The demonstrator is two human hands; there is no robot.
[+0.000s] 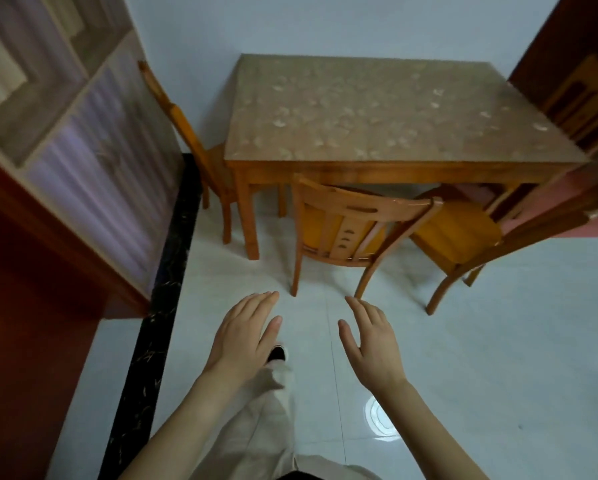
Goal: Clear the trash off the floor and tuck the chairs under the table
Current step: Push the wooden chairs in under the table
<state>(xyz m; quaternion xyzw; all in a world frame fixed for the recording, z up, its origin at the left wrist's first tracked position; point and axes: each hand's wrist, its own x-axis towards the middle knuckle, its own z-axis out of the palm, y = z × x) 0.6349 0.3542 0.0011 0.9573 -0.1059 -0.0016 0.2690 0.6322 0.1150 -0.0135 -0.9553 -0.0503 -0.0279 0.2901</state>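
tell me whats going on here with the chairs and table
A person is walking toward a wooden table with both hands out and open, the left hand and right hand holding nothing. The chair nearest them faces the table and is only partly under it. A second chair to its right sits at an angle, sticking out. A third stands at the table's left side. No trash shows on the floor.

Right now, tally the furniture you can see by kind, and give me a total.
Tables: 1, the table.
Chairs: 4, the left chair, the front chair, the angled chair and the far chair, which is blurred at the right edge.
Total: 5.
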